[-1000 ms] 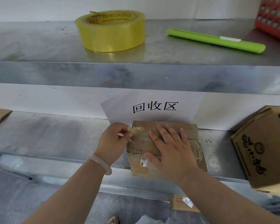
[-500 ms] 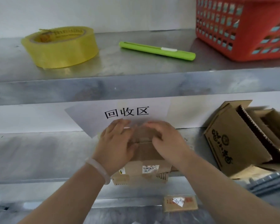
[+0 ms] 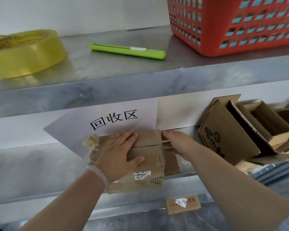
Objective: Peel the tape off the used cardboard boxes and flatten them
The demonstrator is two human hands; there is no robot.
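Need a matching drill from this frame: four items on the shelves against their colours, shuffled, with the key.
Things:
1. tape roll
2. utility knife
3. basket
4. cardboard box under the left hand

Colours:
A. green
B. brown
C. red
D. yellow

Pairs: 1-D, 2-A, 3-C, 4-B

Brown cardboard box (image 3: pixel 152 147) lies flattened, crumpled tape (image 3: pixel 91 141) at its left corner.
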